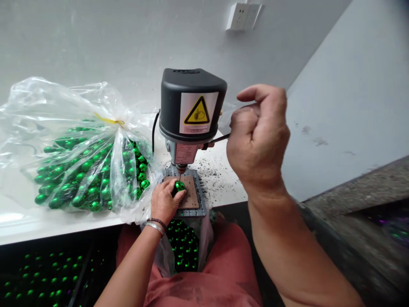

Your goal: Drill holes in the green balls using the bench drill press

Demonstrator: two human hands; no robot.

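While right fingers [262,91] clasp a slim black lever [221,138], left fingers [180,196] grip one glossy green ball [180,186], apparently unfinished, beside plastic-bagged balls [95,206].

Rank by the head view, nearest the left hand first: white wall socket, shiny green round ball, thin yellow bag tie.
1. Shiny green ball, held in the left hand.
2. Thin yellow tie, upper left.
3. White wall socket, upper right.

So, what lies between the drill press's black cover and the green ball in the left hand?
In the head view, the labelled body, chuck and bit lie between the black cover and the green ball the left hand holds.
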